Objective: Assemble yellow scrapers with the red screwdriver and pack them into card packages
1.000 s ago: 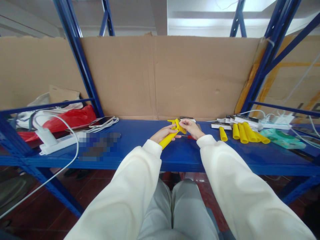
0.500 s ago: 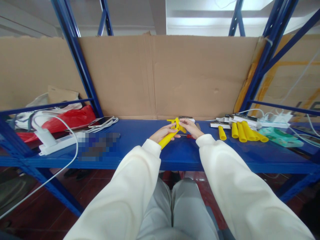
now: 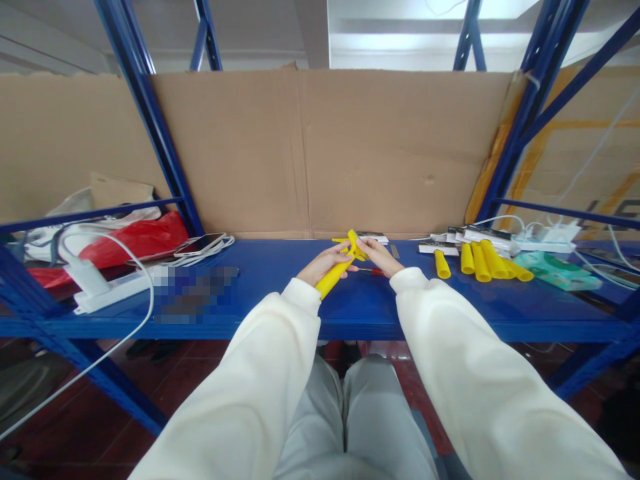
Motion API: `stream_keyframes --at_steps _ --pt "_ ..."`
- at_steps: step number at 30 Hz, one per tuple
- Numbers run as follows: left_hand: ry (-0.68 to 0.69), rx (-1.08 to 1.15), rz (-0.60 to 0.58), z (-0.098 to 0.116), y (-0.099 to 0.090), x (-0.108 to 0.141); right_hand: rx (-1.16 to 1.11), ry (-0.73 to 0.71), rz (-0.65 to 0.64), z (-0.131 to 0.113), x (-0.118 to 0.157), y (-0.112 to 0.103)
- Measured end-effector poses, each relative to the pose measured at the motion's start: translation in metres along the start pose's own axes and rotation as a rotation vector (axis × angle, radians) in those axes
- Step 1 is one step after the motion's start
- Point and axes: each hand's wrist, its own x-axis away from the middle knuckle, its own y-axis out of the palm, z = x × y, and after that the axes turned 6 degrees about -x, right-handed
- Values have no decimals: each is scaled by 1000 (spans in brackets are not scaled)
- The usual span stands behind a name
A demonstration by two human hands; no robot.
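Observation:
My left hand (image 3: 323, 264) is wrapped round a yellow tube (image 3: 332, 279), which slants down toward my left sleeve. At the tube's upper end sits a yellow pronged piece (image 3: 354, 244); whether the two are joined I cannot tell. The fingers of my right hand (image 3: 379, 255) pinch that pronged piece from the right. Beneath my right hand a red-handled tool (image 3: 376, 271) with a thin shaft lies on the blue shelf (image 3: 280, 293).
Several yellow tubes (image 3: 481, 261) lie at the right beside small boxes (image 3: 487, 235) and a green packet (image 3: 557, 270). A power strip (image 3: 120, 288), a red bag (image 3: 140, 240) and a phone (image 3: 201, 245) are at the left. Cardboard (image 3: 240, 153) stands behind.
The yellow pronged piece has turned between my fingers, so its prongs point differently. Both hands stay in nearly the same place, and the view has shifted slightly.

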Motion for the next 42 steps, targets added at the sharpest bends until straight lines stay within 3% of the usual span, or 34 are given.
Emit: stream_keyframes --at_steps 4,8,11,15,18,22,30,37,42 --pt "33 84 56 2 0 -1 166 -43 85 -3 -3 -4" --pt "89 205 210 7 -2 0 619 -109 170 -11 2 -25" --pt "127 273 346 10 -7 1 758 -36 39 -17 11 -42" --pt "125 305 508 10 -17 0 587 57 -243 -21 21 -56" --pt "103 321 587 8 -22 -2 495 92 -341 -17 24 -57" --pt "80 312 611 8 -24 -3 519 68 -329 -6 21 -54" --pt "60 256 642 9 -19 0 857 110 -192 -3 19 -56" --pt "46 263 646 8 -21 0 939 71 -186 -5 22 -50" --pt "29 265 620 7 -23 -2 941 -29 -90 -5 22 -54"
